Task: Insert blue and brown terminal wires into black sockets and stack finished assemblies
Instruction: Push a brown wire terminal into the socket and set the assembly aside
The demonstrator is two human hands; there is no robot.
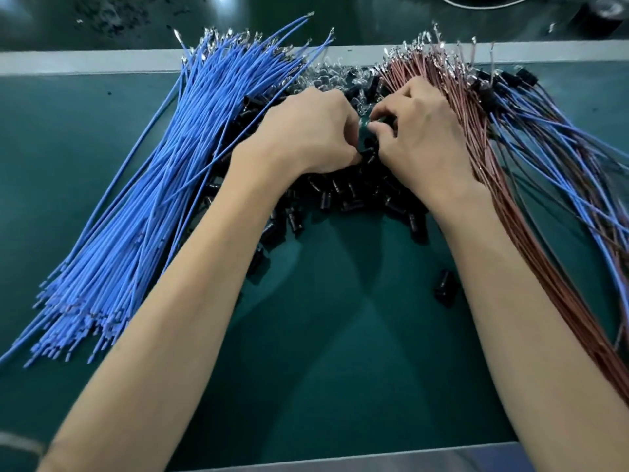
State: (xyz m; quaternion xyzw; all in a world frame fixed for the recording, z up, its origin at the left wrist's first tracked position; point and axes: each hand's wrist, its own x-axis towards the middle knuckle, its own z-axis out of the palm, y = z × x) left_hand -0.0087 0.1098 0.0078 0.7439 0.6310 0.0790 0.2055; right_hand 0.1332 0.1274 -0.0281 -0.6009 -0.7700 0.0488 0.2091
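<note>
A thick bundle of blue terminal wires [136, 206] fans across the left of the green mat. Brown terminal wires [531, 253] lie in a bundle on the right. Between them spreads a heap of loose black sockets [343, 195]. Finished assemblies [558, 131], black sockets with blue and brown wires, are stacked at the far right. My left hand [306, 131] and my right hand [418, 131] meet over the socket heap, fingers curled toward each other. My right fingertips pinch a small dark part that looks like a socket [383, 119]. What my left fingers hold is hidden.
A pale strip [85, 61] crosses the bench behind the mat. One stray black socket [446, 287] lies alone near my right forearm. Shiny metal terminals [326, 74] pile up behind the hands. The mat's near edge [374, 454] meets a grey rim.
</note>
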